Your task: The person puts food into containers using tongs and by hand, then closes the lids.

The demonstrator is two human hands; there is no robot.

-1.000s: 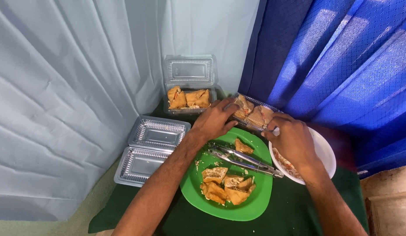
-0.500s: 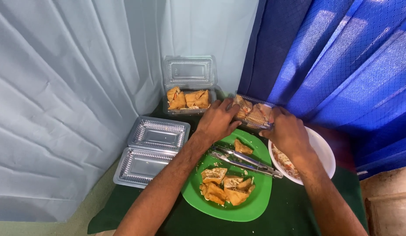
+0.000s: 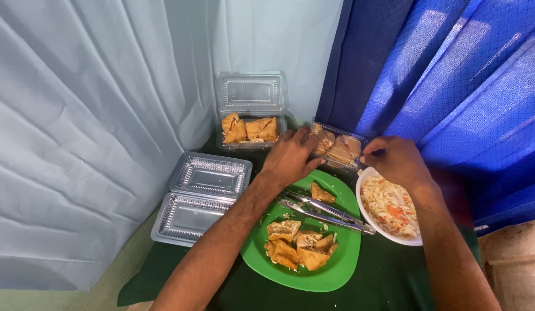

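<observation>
My left hand [image 3: 291, 155] and my right hand [image 3: 395, 161] both grip a clear plastic clamshell box [image 3: 339, 147] filled with fried pastry pieces, held at the far side of a green plate [image 3: 313, 275]. The left hand holds its near-left edge, the right hand its right end. The plate carries several fried pieces [image 3: 299, 245] and metal tongs [image 3: 326, 212] lying across it. A white bowl of shredded vegetable salad [image 3: 390, 209] sits under my right wrist.
An open clamshell with fried pieces [image 3: 250, 128] stands at the back, its lid [image 3: 251, 92] upright. An empty open clamshell [image 3: 201, 196] lies at left. A dark green cloth [image 3: 388, 276] covers the table. Pale curtain hangs at left, blue curtain at right.
Both hands have shifted slightly on the filled clamshell: the right hand moved up off the bowl toward the box's right end, and the left hand slid along its near edge.
</observation>
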